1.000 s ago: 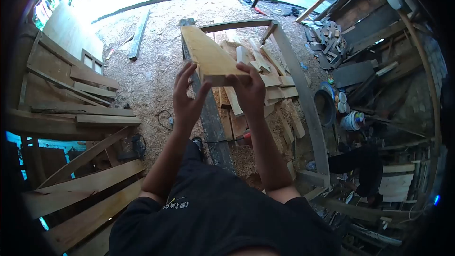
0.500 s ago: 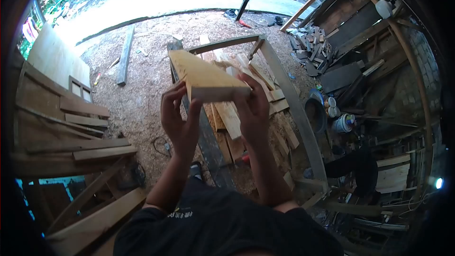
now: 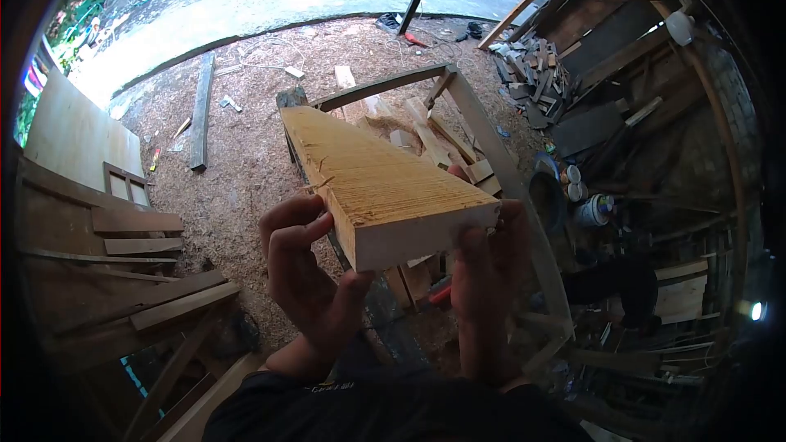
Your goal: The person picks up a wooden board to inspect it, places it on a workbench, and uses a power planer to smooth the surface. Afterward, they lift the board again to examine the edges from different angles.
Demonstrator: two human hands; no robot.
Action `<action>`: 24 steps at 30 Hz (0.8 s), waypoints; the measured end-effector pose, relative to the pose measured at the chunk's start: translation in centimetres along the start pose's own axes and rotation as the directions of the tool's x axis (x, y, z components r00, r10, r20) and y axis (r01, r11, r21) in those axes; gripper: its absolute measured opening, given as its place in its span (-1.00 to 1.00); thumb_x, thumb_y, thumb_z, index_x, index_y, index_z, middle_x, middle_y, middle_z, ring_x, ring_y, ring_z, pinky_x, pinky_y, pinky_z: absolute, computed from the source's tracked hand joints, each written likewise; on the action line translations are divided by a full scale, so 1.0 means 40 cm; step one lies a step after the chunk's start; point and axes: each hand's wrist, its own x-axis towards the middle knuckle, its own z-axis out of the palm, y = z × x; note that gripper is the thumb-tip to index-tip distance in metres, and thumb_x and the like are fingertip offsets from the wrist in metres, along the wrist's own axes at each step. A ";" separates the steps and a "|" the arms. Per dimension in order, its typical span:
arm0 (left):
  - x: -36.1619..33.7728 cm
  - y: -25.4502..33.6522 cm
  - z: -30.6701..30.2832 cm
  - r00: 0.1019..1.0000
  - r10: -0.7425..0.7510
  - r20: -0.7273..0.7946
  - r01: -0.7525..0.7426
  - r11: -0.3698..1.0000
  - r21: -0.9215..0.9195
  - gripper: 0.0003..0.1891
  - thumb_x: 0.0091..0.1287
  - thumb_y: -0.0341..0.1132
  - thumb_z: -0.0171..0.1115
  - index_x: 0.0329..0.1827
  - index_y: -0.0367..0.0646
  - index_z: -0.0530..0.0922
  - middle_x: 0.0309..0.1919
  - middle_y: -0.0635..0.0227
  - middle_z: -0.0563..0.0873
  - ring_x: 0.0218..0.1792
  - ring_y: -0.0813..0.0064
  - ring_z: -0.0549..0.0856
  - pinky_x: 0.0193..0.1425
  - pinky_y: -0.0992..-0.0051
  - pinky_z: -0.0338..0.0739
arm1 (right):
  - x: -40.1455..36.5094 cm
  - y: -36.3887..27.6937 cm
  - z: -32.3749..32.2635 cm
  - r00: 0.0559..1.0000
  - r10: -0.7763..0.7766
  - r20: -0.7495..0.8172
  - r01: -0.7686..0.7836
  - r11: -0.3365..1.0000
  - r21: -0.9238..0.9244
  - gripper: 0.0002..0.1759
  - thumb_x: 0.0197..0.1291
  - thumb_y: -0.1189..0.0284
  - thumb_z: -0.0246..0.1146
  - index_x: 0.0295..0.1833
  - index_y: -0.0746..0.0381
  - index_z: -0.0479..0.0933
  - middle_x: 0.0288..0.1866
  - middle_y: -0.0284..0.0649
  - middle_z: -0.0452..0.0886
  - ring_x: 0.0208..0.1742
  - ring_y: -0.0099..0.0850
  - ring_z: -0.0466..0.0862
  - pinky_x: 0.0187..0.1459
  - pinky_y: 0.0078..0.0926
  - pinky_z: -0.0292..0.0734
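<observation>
Our two hands grip a wooden board (image 3: 389,180) by its near end, raised in front of the chest above the timber frame (image 3: 499,143).
Our left hand (image 3: 307,274) curls its fingers against the left edge, thumb at the lower corner; our right hand (image 3: 491,274), in shadow, sets its thumb on the end face, its other fingers partly hidden behind the board. We cannot tell whether the far end touches the frame.
</observation>
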 end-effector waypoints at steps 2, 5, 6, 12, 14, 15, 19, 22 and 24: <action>0.018 0.000 -0.007 0.999 0.006 0.032 -0.006 1.000 0.012 -0.38 0.34 0.04 0.57 0.15 -0.31 0.55 0.26 0.00 0.50 0.36 0.16 0.55 0.47 0.17 0.43 | 0.009 -0.012 0.005 1.000 0.013 -0.018 -0.013 1.000 -0.001 -0.61 0.38 0.58 0.42 0.14 0.34 0.36 0.49 0.20 0.52 0.35 -0.34 0.66 0.20 -0.49 0.68; 0.026 -0.001 -0.007 0.998 0.016 0.058 -0.018 0.999 0.026 -0.39 0.34 0.05 0.57 0.12 -0.30 0.57 0.30 -0.02 0.47 0.38 0.15 0.54 0.45 0.15 0.49 | -0.003 -0.015 0.002 0.999 0.024 -0.045 -0.026 0.999 -0.039 -0.59 0.41 0.42 0.45 0.17 0.33 0.41 0.32 0.01 0.61 0.24 -0.42 0.68 0.19 -0.49 0.63; 0.023 0.000 -0.006 0.999 0.024 0.045 -0.025 0.999 0.032 -0.40 0.33 0.06 0.56 0.11 -0.30 0.58 0.32 -0.03 0.46 0.40 0.14 0.54 0.44 0.14 0.52 | -0.010 -0.015 -0.001 0.999 0.023 -0.047 -0.027 0.997 -0.075 -0.52 0.43 0.25 0.47 0.20 0.32 0.45 0.16 -0.16 0.69 0.18 -0.48 0.66 0.28 -0.41 0.54; -0.002 0.017 -0.021 0.994 0.068 0.080 -0.084 0.975 0.207 -0.46 0.37 0.06 0.52 0.07 -0.26 0.62 0.46 -0.15 0.36 0.44 0.04 0.56 0.41 0.13 0.58 | -0.046 -0.003 -0.019 0.997 0.029 -0.071 -0.032 0.999 -0.034 -0.66 0.38 0.59 0.43 0.15 0.30 0.46 0.07 -0.12 0.76 -0.04 -0.64 0.75 -0.20 -0.74 0.64; -0.013 0.010 -0.030 0.986 0.119 0.119 -0.147 0.955 0.259 -0.50 0.40 0.03 0.49 0.07 -0.25 0.62 0.47 -0.18 0.40 0.39 0.03 0.60 0.40 0.11 0.58 | -0.055 0.002 -0.025 0.996 0.029 -0.084 -0.032 0.999 -0.043 -0.67 0.38 0.57 0.44 0.13 0.31 0.48 0.01 -0.16 0.77 -0.09 -0.66 0.74 -0.22 -0.74 0.63; -0.019 0.017 -0.029 0.987 0.101 0.125 -0.129 0.963 0.235 -0.51 0.41 0.02 0.48 0.06 -0.25 0.62 0.44 -0.17 0.46 0.39 0.03 0.61 0.40 0.10 0.58 | -0.061 0.000 -0.027 0.995 0.023 -0.097 -0.029 0.998 -0.061 -0.69 0.38 0.56 0.45 0.11 0.32 0.50 -0.06 -0.19 0.78 -0.14 -0.68 0.74 -0.23 -0.74 0.62; -0.064 0.071 -0.049 0.986 0.037 0.165 -0.078 0.966 0.246 -0.62 0.42 -0.20 0.48 0.10 -0.30 0.64 0.32 -0.05 0.65 0.38 0.08 0.64 0.41 0.11 0.57 | -0.103 -0.012 -0.026 0.996 0.002 -0.093 -0.010 0.997 -0.078 -0.71 0.38 0.52 0.48 0.08 0.34 0.54 -0.09 -0.22 0.77 -0.18 -0.68 0.73 -0.22 -0.72 0.61; -0.103 0.119 -0.064 0.979 0.029 0.203 -0.100 0.931 0.350 -0.67 0.40 -0.43 0.45 0.18 -0.34 0.66 0.26 0.02 0.69 0.33 0.17 0.69 0.42 0.19 0.59 | -0.146 -0.001 -0.043 0.994 -0.070 -0.084 0.054 0.983 -0.177 -0.71 0.37 0.50 0.50 0.06 0.36 0.56 -0.12 -0.25 0.75 -0.18 -0.68 0.73 -0.20 -0.70 0.62; -0.136 0.145 -0.060 0.985 -0.045 0.167 -0.020 0.930 0.367 -0.67 0.41 -0.49 0.44 0.21 -0.34 0.68 0.21 0.06 0.71 0.29 0.24 0.72 0.40 0.28 0.62 | -0.177 -0.004 -0.059 0.996 -0.051 -0.077 0.022 0.941 -0.337 -0.68 0.37 0.47 0.51 0.09 0.38 0.58 -0.18 -0.27 0.74 -0.17 -0.69 0.71 -0.18 -0.71 0.61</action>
